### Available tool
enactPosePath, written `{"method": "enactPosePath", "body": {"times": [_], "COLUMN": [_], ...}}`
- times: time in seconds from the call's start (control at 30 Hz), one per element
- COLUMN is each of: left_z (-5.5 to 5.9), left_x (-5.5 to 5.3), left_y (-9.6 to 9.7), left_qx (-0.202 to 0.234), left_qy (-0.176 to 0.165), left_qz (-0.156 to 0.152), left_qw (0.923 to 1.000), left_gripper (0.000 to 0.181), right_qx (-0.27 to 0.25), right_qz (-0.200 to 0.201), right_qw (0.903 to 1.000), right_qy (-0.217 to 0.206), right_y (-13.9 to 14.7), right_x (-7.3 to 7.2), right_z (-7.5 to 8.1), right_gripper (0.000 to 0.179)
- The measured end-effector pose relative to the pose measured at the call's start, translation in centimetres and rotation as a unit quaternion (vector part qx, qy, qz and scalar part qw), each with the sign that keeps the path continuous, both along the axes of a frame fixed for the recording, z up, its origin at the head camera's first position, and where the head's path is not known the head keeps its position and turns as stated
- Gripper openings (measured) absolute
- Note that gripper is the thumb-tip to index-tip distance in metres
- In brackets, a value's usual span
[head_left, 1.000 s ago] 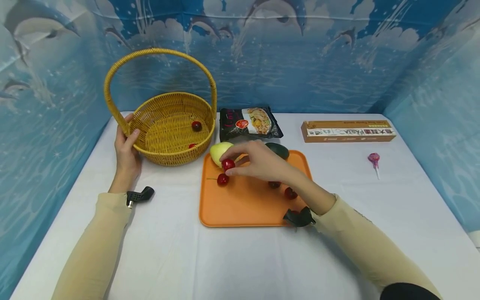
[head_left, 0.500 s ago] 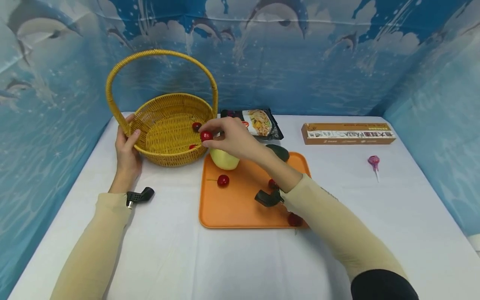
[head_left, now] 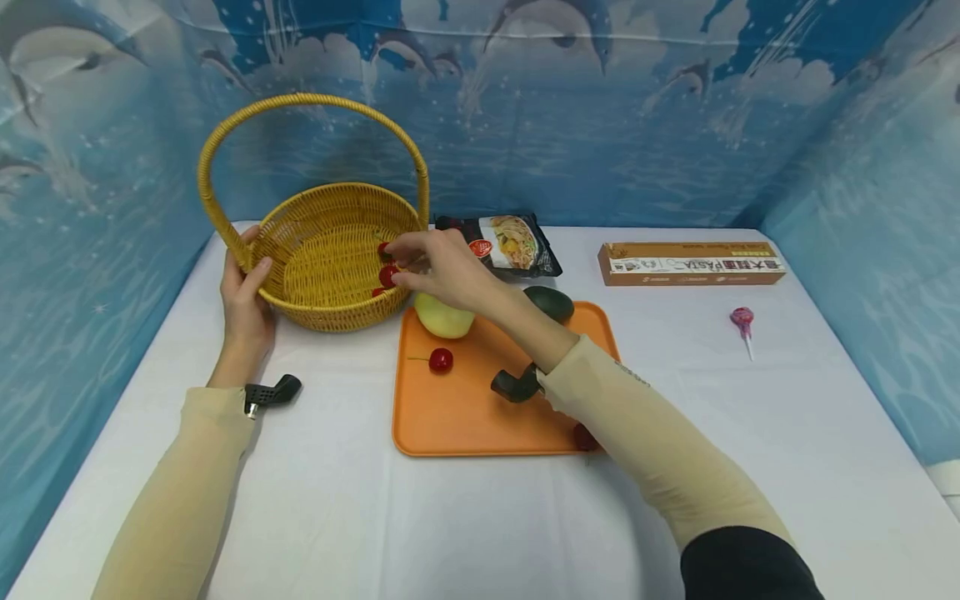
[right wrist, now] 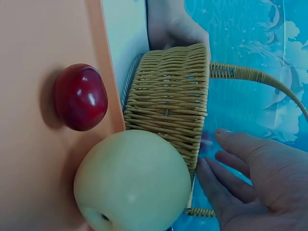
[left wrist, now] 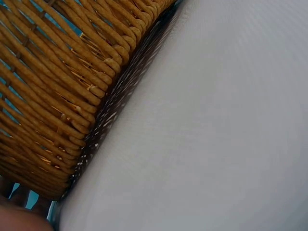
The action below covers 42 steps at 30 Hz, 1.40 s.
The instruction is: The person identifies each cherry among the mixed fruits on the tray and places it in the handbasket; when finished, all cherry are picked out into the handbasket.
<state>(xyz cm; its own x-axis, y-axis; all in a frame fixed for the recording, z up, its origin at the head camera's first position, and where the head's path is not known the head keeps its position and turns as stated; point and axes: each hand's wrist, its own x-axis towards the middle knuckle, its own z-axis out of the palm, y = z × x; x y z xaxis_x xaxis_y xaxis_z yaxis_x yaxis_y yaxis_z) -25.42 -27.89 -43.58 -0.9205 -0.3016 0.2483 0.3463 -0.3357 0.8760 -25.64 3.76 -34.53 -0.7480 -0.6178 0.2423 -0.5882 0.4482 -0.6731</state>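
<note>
My left hand grips the left side of a yellow wicker basket at the foot of its tall handle. Over the basket's right rim, my right hand has its thumb and fingers spread apart. A red cherry is at its fingertips inside the basket, close to other cherries there, partly hidden by the fingers. On the orange tray lie a stemmed cherry, a round pale-green fruit beneath the right wrist, and another cherry beside the right sleeve.
A dark green oval fruit lies at the tray's back edge. Behind it is a black noodle packet. A long brown pasta box and a pink lollipop lie on the right. A blue dolphin-print cloth hangs behind the table.
My right hand has carried a cherry from the tray leftward and up to the basket, then parted its fingers from it inside the rim. The left hand keeps its grip on the basket.
</note>
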Motion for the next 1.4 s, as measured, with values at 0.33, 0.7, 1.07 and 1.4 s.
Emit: {"method": "enactPosePath", "body": {"times": [0.33,0.7,1.07,1.4], "left_z": [0.0,-0.4,-0.6,-0.2], "left_x": [0.0,0.0,-0.1,-0.1], "left_y": [-0.2,-0.5,0.3,0.0], "left_qx": [-0.007,-0.005,-0.01,-0.006], "left_qy": [0.002,-0.006,-0.012,-0.005], "left_qz": [0.008,0.016,0.007,0.002], "left_qw": [0.9999,0.9998,0.9999,1.0], "left_gripper": [0.051,0.05,0.05,0.051], "right_qx": [-0.045,-0.054,-0.066,0.002], "right_qz": [0.0,0.002,0.009,0.034], "right_qw": [0.9987,0.9972,0.9949,0.994], "right_qy": [-0.023,-0.051,-0.075,-0.104], "right_y": [2.5,5.3,7.4,6.9], "right_x": [2.0,4.5,7.3,7.6], "right_z": [1.3,0.9,-1.6,-2.8], "right_gripper": [0.033,0.031,0.032,0.033]}}
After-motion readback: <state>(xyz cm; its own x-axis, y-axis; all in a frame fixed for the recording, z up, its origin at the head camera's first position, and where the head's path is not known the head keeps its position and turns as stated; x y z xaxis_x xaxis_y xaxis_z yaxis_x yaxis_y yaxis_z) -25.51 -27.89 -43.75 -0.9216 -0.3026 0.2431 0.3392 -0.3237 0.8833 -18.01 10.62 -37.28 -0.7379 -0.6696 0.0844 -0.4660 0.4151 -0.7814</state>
